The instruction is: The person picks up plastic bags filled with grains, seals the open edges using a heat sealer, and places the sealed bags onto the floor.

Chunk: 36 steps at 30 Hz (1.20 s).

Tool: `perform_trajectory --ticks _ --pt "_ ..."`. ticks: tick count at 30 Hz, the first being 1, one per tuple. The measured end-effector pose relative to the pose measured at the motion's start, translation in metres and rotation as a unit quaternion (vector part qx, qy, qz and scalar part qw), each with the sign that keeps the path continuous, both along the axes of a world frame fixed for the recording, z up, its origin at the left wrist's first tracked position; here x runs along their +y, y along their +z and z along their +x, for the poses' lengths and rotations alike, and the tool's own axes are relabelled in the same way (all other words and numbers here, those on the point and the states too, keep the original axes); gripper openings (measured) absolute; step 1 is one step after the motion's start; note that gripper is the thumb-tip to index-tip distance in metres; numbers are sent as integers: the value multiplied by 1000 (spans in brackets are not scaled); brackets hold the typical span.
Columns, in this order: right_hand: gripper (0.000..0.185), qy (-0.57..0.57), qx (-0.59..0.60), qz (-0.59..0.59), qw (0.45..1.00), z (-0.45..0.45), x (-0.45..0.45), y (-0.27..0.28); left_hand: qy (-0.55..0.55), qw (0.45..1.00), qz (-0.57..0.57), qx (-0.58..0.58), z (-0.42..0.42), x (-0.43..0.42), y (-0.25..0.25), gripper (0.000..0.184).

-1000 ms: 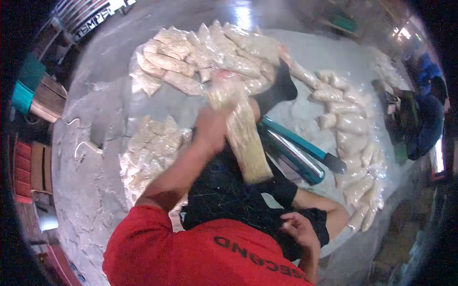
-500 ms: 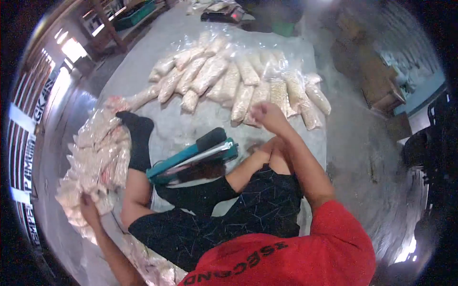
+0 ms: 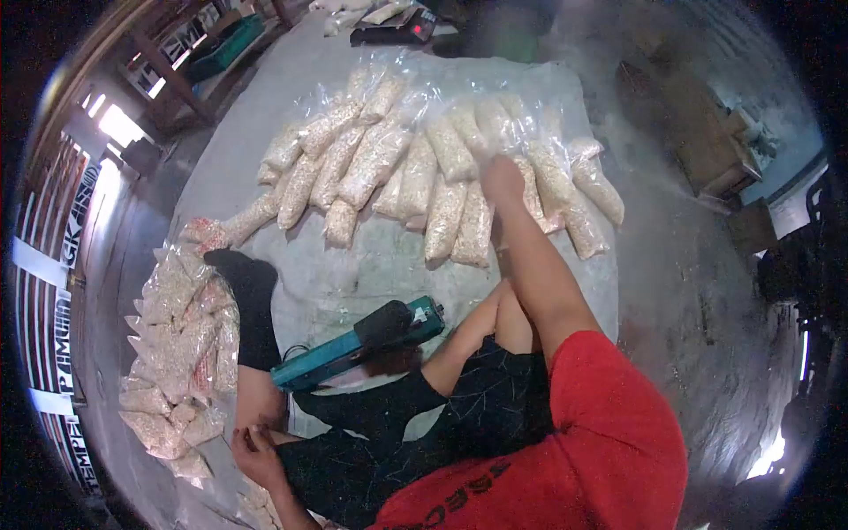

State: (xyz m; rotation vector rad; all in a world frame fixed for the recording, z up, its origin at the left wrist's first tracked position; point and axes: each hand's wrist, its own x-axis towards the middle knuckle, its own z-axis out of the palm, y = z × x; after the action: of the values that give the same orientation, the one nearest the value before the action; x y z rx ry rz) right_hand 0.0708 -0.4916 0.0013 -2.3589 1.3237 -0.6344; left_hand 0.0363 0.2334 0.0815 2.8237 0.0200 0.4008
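Note:
My right hand [image 3: 503, 180] reaches into the spread of clear plastic bags filled with pale beans [image 3: 442, 216]. Its fingers look closed at the upper end of one bag, though the hand partly hides that bag. My left hand [image 3: 256, 452] is beside my left knee, its fingers loosely bent and slightly apart with nothing visible in them. Left of it lies a heap of smaller filled bags [image 3: 181, 331]. Between my legs rests a teal bar-shaped sealer [image 3: 353, 344] with a dark pad on its top arm.
A scale with a red light [image 3: 397, 28] stands at the far end of the pale floor sheet [image 3: 309, 265]. A green crate [image 3: 228, 49] sits on a shelf at back left. Wooden boxes [image 3: 707, 168] stand to the right.
My right hand has moved forward onto the bags. My left hand has come away from the left heap to my knee. The sealer's arms, apart before, now lie together.

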Motion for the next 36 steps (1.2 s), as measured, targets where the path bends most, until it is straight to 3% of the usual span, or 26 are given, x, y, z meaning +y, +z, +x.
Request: perform_trajectory --ticks 1,5,7,8,10,12,13,15,16,18,19,21,22,24,25,27,28,29,32,34,36 --pt "25 -1 -5 -5 1000 -6 6 9 21 996 -81 18 4 -2 2 44" --pt "21 36 -70 13 997 -57 74 73 5 999 -47 23 -10 -11 8 32" --pt "25 57 -80 -10 995 -91 110 85 -145 973 52 -172 -29 -34 8 20" --pt "27 90 -80 -54 991 -110 125 81 -171 968 -72 -171 -40 -63 14 12" --pt "27 125 -193 -75 970 -141 191 110 -326 923 -59 -198 -65 -104 27 13" --pt "21 228 -294 -108 922 -157 235 125 -462 845 -235 -132 -84 -161 41 14" --pt "17 276 -324 -64 903 -167 256 134 -496 828 -253 -67 -93 -184 42 31" --pt "13 358 -407 -18 840 -180 298 151 -430 844 -319 6 -115 -236 73 56" --pt "15 393 -460 -16 796 -184 320 159 -424 847 -321 5 -117 -231 61 56" --pt "11 439 -455 26 774 -203 361 175 -576 774 -219 145 -104 -222 1 76" --pt "9 420 -446 99 784 -216 374 166 -586 746 -241 206 -101 -204 -8 73" --pt "20 376 -421 217 797 -236 393 146 -565 702 -299 314 -102 -163 -3 65" --pt "23 353 -405 263 801 -242 398 134 -549 717 -304 304 -108 -154 14 65" --pt "18 317 -274 470 777 -248 390 121 -454 790 -334 242 -127 -144 40 33" --pt "17 298 -219 535 759 -251 385 116 -438 798 -333 247 -132 -137 40 33" --pt "16 439 -127 486 745 -243 375 114 -388 822 -401 115 -137 -127 37 20" --pt "11 430 -83 485 757 -239 376 130 -351 836 -418 54 -139 -133 46 8" --pt "11 457 -114 419 776 -232 373 132 -345 839 -416 63 -141 -135 52 8" --pt "12 374 -105 477 788 -220 371 154 -287 876 -388 17 -144 -144 54 14" --pt "16 465 -169 297 817 -218 366 154 -267 876 -401 -12 -144 -146 48 11" --pt "17 414 -179 375 810 -218 374 154 -243 855 -458 23 -142 -151 51 11"
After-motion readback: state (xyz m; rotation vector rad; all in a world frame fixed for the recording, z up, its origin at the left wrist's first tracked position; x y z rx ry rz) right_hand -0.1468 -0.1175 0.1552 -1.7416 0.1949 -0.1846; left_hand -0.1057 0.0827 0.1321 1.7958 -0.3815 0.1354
